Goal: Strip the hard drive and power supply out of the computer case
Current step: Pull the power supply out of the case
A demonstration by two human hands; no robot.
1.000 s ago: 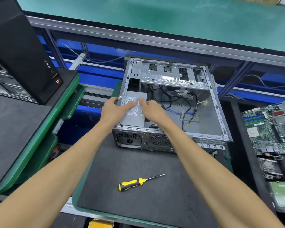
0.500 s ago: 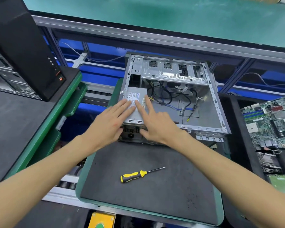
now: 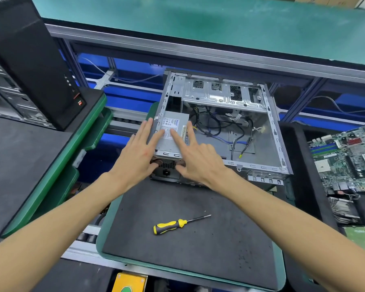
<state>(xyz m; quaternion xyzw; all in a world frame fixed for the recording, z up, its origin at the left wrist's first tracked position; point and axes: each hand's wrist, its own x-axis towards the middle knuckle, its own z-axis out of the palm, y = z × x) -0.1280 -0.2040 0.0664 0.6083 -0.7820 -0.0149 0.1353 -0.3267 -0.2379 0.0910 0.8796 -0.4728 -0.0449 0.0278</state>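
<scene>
power supply [image 3: 173, 133]: grey box in the near-left corner of the computer case [image 3: 259, 131], label side up, its vented back face with the socket showing through the case's rear panel toward the person. it sits inside the case, not lifted out.
computer case: lies on its side with the open side up, so the inside can be reached from above; it rests at the far end of a dark mat [image 3: 188, 232] on a green tray [image 3: 279, 268].
left hand [image 3: 139, 152]: fingers straight and spread, lying flat over the left edge of the power supply and the case rim; thumb down against the rear vent. it grips nothing. a flat press like this looks meant to shove the box rather than lift it.
right hand [image 3: 195, 152]: also spread flat, forefinger on the label, another finger along the box's right edge, thumb at the rear vent. holding nothing.
judgement: both thumbs at the back and fingers on top suggest sliding the unit inward off its seats.
cables [image 3: 217, 127]: black and blue leads lie loose on the case floor, some running from the power supply; they could snag as it comes out.
screwdriver [image 3: 173, 225]: yellow and black, laid down on the mat near the person, apart from both hands.
hard drive: cannot tell where it is.
motherboard [image 3: 346, 159]: lies off to the right, outside the case.
</scene>
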